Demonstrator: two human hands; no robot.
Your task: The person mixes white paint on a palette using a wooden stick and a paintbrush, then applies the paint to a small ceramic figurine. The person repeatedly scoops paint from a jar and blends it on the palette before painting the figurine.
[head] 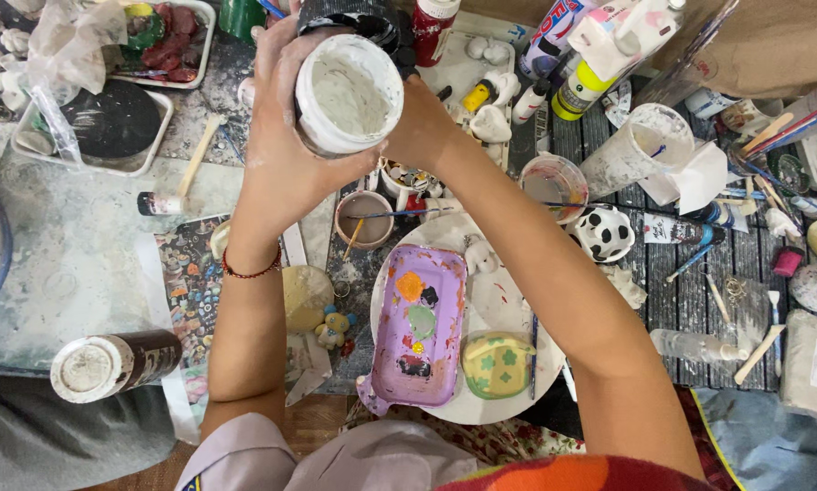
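Both hands are holding a white jar [348,94] up above the cluttered table [72,255], well clear of everything lying on it. The jar is tipping toward the camera, so its open mouth is facing up at the viewer and its long axis is running almost straight along the line of sight, showing pale paste coating the inside. The left hand [286,118] is wrapping closed around the jar's left side, and the right hand [418,123] is pressing closed against its right side. Below the arms, a purple tray [419,329] with dabs of paint is lying on a round white plate [508,300]. A brown bottle [118,364] is lying on its side near the left elbow. The table is showing a paint-stained grey sheet on the left and dark slats on the right, crowded with brushes, cups and tubes.
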